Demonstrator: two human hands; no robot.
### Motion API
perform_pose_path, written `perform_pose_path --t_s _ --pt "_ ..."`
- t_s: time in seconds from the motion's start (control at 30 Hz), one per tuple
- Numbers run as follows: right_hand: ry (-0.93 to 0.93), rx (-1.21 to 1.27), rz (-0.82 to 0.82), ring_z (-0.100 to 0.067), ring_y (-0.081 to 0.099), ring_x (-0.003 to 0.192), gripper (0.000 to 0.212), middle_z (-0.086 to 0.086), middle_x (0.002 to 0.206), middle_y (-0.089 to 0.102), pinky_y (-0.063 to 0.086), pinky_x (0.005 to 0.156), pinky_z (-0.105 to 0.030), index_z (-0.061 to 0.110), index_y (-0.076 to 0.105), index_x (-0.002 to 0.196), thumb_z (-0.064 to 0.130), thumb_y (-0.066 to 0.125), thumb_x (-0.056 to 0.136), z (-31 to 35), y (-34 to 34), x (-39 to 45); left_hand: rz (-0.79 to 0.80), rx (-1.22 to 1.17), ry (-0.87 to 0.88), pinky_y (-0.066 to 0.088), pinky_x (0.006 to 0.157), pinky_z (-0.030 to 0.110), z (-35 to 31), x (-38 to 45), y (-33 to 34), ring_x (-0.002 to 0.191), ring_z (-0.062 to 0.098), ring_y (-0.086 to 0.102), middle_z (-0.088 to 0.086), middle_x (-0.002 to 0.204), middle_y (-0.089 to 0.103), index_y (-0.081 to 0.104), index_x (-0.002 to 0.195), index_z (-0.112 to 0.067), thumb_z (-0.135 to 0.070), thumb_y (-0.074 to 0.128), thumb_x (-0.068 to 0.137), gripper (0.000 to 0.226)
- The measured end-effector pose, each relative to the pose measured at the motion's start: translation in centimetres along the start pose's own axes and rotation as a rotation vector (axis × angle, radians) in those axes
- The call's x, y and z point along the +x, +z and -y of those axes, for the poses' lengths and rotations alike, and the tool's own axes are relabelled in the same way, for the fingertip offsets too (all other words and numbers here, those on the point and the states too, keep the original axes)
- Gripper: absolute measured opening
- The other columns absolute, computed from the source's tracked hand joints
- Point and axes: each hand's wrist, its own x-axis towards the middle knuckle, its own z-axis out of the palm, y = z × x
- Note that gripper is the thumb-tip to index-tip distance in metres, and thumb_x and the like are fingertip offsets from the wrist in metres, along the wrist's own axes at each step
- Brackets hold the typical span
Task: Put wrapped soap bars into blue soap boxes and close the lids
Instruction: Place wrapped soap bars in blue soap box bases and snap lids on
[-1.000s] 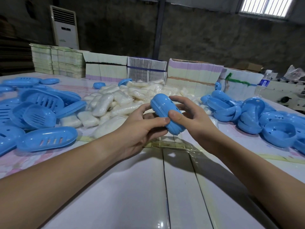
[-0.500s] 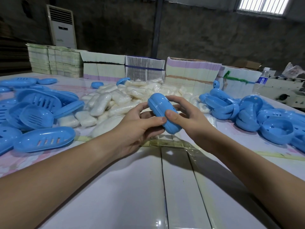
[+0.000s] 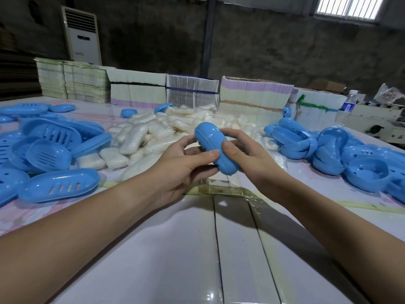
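Closed blue soap box (image 3: 215, 148) gripped between left hand (image 3: 185, 166) and right hand (image 3: 247, 157), thumbs pressed on its near side, above the counter (image 3: 175, 249). Heap of wrapped soap bars (image 3: 153, 137) just beyond the left hand; open blue boxes (image 3: 341, 154) piled past the right hand.

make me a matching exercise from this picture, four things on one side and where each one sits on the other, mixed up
Things:
1. closed blue soap box
2. pile of wrapped soap bars
3. water bottle
4. slotted blue soap trays

Places:
A. on the table's left side
B. far right, beside the stacked cartons
C. held between both hands, off the table
D. middle of the table, beyond the hands

Pairs: 1-C, 2-D, 3-B, 4-A

The left hand and right hand both grip the box.
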Motion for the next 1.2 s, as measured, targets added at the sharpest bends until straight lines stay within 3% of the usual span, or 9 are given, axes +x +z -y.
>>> perform_pose_path --t_s 0.3,0.43,0.57,0.7,0.8,0.9,1.0,1.07,1.2 --pt "0.035 0.045 0.061 -0.018 0.069 0.097 0.048 0.000 0.101 0.068 0.057 0.087 -0.036 0.036 0.058 0.123 0.039 0.069 0.077 0.0 -1.6 0.0 0.044 0.128 0.029 0.062 0.082 0.037 -0.4 -0.2 -0.4 0.105 0.031 0.072 0.018 0.120 0.071 0.051 0.138 -0.010 -0.006 0.078 0.067 0.076" --pt "0.077 0.076 0.114 -0.027 0.068 0.104 0.054 -0.007 0.115 0.068 0.057 0.091 -0.042 0.036 0.051 0.132 0.037 0.070 0.082 -0.1 -1.8 -0.2 0.045 0.170 0.044 0.061 0.069 0.028 -0.2 -0.2 -0.2 0.093 0.025 0.076 0.015 0.108 0.075 0.055 0.133 -0.012 -0.011 0.080 0.065 0.072" --pt "0.080 0.055 0.108 -0.025 0.067 0.107 0.058 -0.011 0.121 0.064 0.055 0.093 -0.041 0.040 0.051 0.131 0.032 0.073 0.077 -0.2 -1.9 -0.2 0.081 0.259 0.036 0.060 0.069 0.027 0.2 -0.1 -0.3 0.094 0.027 0.076 0.010 0.111 0.075 0.058 0.129 -0.020 -0.018 0.083 0.065 0.069" --pt "0.072 -0.061 0.033 -0.013 0.069 0.095 0.065 0.001 0.108 0.067 0.057 0.082 -0.026 0.053 0.053 0.123 0.043 0.073 0.062 0.2 -2.8 -0.2 0.156 0.345 0.013 0.061 0.078 0.033 0.2 0.1 -0.7 0.101 0.031 0.074 -0.002 0.125 0.070 0.056 0.132 -0.032 -0.021 0.094 0.066 0.077" --pt "0.073 -0.146 -0.049 -0.012 0.066 0.096 0.060 0.003 0.111 0.060 0.057 0.076 -0.023 0.053 0.055 0.121 0.040 0.072 0.065 0.9 -4.0 -0.2 0.117 0.450 0.031 0.060 0.086 0.041 0.2 0.2 -0.8 0.106 0.026 0.072 -0.010 0.130 0.065 0.052 0.137 -0.039 -0.032 0.093 0.052 0.094" --pt "0.077 -0.197 -0.172 -0.016 0.063 0.097 0.054 0.005 0.111 0.056 0.057 0.078 -0.032 0.052 0.056 0.118 0.047 0.069 0.066 1.7 -5.6 -0.7 0.097 0.558 0.071 0.060 0.076 0.033 0.1 0.2 -1.0 0.104 0.022 0.073 -0.009 0.127 0.067 0.058 0.127 -0.038 -0.032 0.095 0.056 0.080" --pt "0.085 -0.264 -0.296 -0.001 0.060 0.084 0.053 0.012 0.107 0.052 0.053 0.062 -0.018 0.056 0.053 0.114 0.056 0.065 0.062 1.9 -7.7 -2.8 0.166 0.641 0.085 0.060 0.072 0.026 0.0 0.2 -1.2 0.096 0.019 0.075 -0.004 0.114 0.074 0.068 0.117 -0.027 -0.030 0.090 0.056 0.065" --pt "0.123 -0.336 -0.373 0.004 0.059 0.078 0.053 0.015 0.105 0.052 0.046 0.060 -0.014 0.057 0.051 0.112 0.060 0.062 0.060 1.4 -9.6 -4.9 0.237 0.698 0.103 0.057 0.070 0.018 0.1 0.2 -1.3 0.093 0.015 0.075 -0.007 0.108 0.076 0.071 0.112 -0.025 -0.032 0.082 0.059 0.054" --pt "0.242 -0.525 -0.541 0.007 0.060 0.078 0.066 0.017 0.101 0.055 0.043 0.060 -0.014 0.042 0.049 0.123 0.055 0.064 0.061 0.8 -15.3 -9.8 0.288 0.820 0.130 0.055 0.077 0.018 0.6 0.9 -1.8 0.094 0.009 0.074 -0.010 0.103 0.077 0.076 0.098 -0.040 -0.045 0.091 0.062 0.040"
